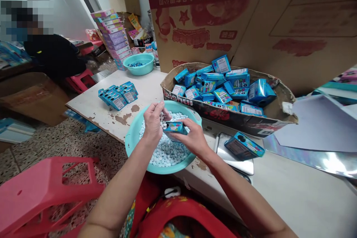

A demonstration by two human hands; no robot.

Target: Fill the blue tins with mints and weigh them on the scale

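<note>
Over a turquoise basin (128,145) of small pale round candies (170,154), both my hands meet. My right hand (195,139) grips a small blue candy box (175,128), tilted, with a dark hole showing at its left end. Close against that hole, my left hand (153,121) is cupped, its fingers curled around several of the white candies (164,119). Part of the box is hidden by my right fingers. On a small scale (223,145) to the right lies another blue box (245,147) with a round hole.
Behind the basin, a torn carton tray (192,104) holds several blue boxes (223,95). More boxes (118,95) stand grouped at the left. Farther back are a second basin (139,68) and a stack of packages (115,37). A red stool (47,186) and a seated person (52,55) are left.
</note>
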